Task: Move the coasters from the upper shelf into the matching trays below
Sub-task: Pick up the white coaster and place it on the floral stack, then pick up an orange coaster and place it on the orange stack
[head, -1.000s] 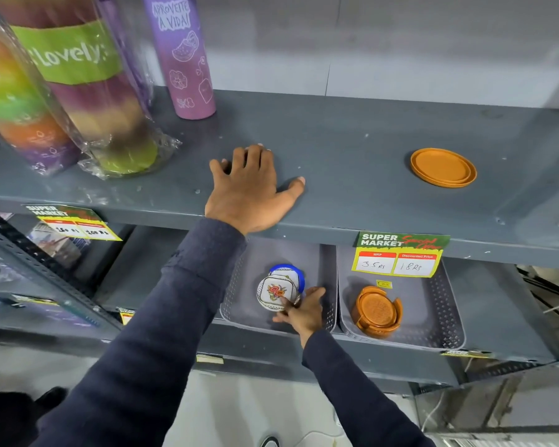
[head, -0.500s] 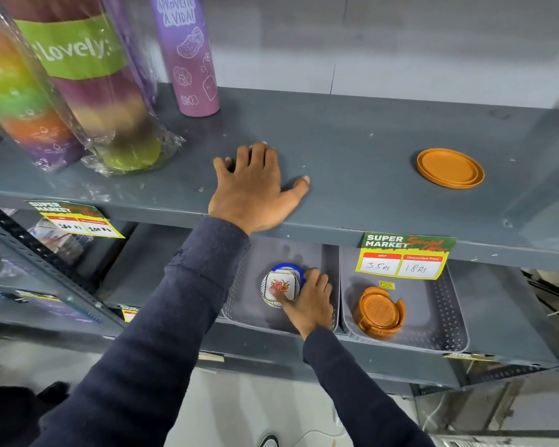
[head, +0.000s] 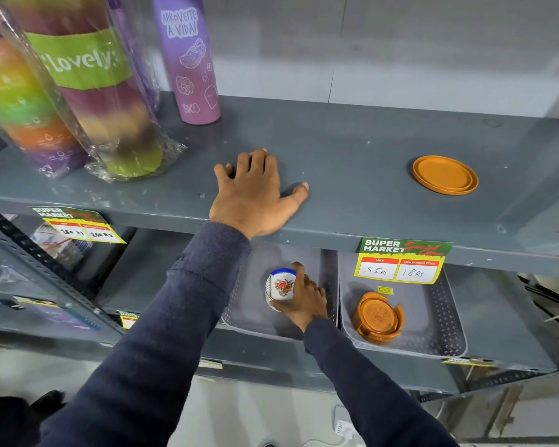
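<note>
Gripping white floral coasters [head: 279, 287], blue-rimmed: right hand [head: 304, 298], left tray [head: 249, 304].

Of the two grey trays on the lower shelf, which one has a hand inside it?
The left tray: the right hand grips the floral coaster set there. The right tray holds only the orange coaster set, untouched.

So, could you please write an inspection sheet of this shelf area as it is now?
Surface: grey upper shelf, mostly bare.
Job's things: orange coasters on the upper shelf; floral coasters in left tray; orange holder in right tray.
Clutter: purple bottle, wrapped cup stacks, price tags.
Hands: left hand flat on the shelf; right hand fingers around the floral coasters.
Cables: white cable on the floor.
Surroundings: pale wall.
</note>
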A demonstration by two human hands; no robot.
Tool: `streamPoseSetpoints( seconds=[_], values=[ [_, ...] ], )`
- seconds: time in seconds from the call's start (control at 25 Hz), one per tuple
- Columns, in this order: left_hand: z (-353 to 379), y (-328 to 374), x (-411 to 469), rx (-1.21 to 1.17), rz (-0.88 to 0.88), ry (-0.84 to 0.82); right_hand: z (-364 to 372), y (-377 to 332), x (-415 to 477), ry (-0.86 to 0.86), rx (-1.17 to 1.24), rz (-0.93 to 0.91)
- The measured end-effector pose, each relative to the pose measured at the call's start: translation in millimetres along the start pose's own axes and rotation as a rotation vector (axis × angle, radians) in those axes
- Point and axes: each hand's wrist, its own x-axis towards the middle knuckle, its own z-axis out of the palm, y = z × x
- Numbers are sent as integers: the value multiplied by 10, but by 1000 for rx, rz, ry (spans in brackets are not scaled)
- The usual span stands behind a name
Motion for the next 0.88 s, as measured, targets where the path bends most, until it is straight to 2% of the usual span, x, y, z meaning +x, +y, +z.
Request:
streamPoseSetpoints(
  seconds=[0.12,0.2,0.44,0.52,0.6,0.68,0.88],
  values=[
    [-7,6,-12,-9,-4,2,-181,-95,-147,35,42,-55],
    [-11,3,-16,-9,-1,-6,-410,-230,-391,208,72,-160],
    [32,-1,-16,4,-12,-7,-1524,-696,-1347,773,442,-722],
    [52,-7,-5,25,-17,-12,-2035,-818,-1396,921,482,-804],
    [81,-24,-5,35,-18,-13,-2524,-836,-1269,1039,470,-748],
    [90,-48,-13,28,-21,-10,-2918,-747,-1046,1038,399,-592],
    [49,-25,2,-5,-12,-4,-3315,-273,-511,720,-2,-24]
  ],
)
